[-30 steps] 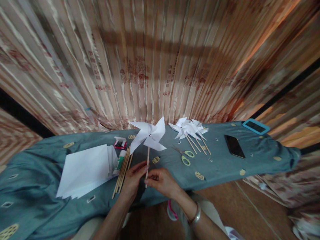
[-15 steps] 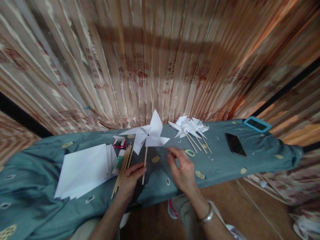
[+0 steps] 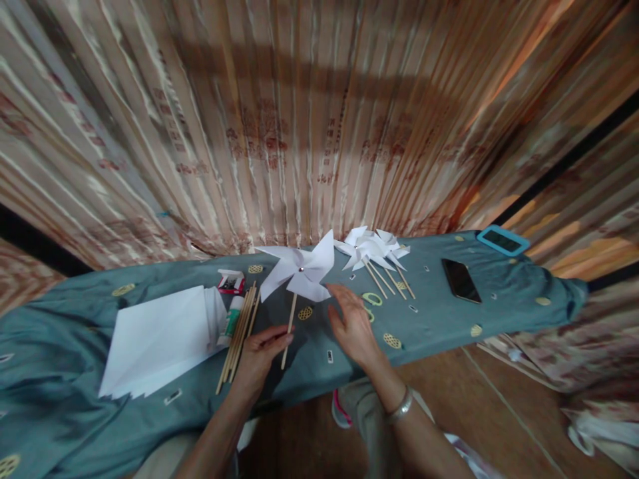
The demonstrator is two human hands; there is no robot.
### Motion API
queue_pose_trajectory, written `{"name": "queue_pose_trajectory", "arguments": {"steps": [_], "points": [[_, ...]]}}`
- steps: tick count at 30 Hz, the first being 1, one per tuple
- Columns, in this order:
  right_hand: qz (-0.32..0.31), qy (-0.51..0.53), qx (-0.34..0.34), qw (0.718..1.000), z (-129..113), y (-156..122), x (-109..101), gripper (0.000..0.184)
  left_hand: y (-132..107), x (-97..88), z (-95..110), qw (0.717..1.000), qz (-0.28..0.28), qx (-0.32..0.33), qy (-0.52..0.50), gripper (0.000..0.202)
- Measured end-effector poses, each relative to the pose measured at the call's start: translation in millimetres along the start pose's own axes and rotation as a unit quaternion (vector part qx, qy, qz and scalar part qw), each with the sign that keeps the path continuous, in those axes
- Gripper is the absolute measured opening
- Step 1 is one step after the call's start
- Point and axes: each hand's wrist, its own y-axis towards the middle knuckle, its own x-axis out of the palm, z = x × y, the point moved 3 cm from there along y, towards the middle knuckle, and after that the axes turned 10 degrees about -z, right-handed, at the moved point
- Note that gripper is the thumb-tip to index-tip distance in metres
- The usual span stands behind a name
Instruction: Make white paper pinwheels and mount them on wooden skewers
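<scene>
My left hand [image 3: 259, 356] pinches the wooden stick of a white paper pinwheel [image 3: 299, 269], which stands upright over the teal cloth. My right hand [image 3: 352, 322] is open with fingers stretched, its fingertips at the pinwheel's lower right blade. Under my right hand lie green-handled scissors [image 3: 372, 299], partly hidden. A bundle of wooden sticks [image 3: 238, 334] lies just left of my left hand.
A stack of white paper sheets [image 3: 160, 339] lies at left, with a glue stick [image 3: 230, 320] and a small red-and-white box [image 3: 229, 281] beside it. Finished pinwheels [image 3: 369, 249] lie at the back. A black phone [image 3: 460, 280] and a blue-framed device [image 3: 500, 240] are at right. Curtains hang behind the table.
My right hand let go of the stick and moved up to the pinwheel's blades. The pinwheel's blades have turned. The left hand kept hold of the stick.
</scene>
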Motion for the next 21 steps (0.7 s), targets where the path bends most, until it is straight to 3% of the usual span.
{"name": "queue_pose_trajectory", "arguments": {"steps": [6,9,11,16,18,21], "points": [[-0.111,0.121,-0.081,0.983,-27,-3,8,0.04,2,-2.7,0,1.0,0.009,0.009,0.014,0.034],[-0.135,0.164,-0.081,0.974,-37,-6,6,0.036,1,-3.2,2,1.0,0.012,0.01,0.009,0.033],[-0.099,0.17,-0.058,0.979,-37,-6,0,0.033,0,-3.1,3,1.0,0.01,0.01,0.01,0.033],[0.111,0.051,-0.021,0.992,-17,-3,-25,0.036,-1,-1.9,4,1.0,0.001,0.003,0.03,0.033],[0.133,-0.012,-0.009,0.991,-5,-1,-27,0.044,-1,-0.6,3,1.0,-0.008,0.004,0.027,0.033],[0.091,-0.057,0.016,0.994,13,2,-19,0.054,-1,1.3,2,1.0,-0.021,0.003,0.02,0.032]]}}
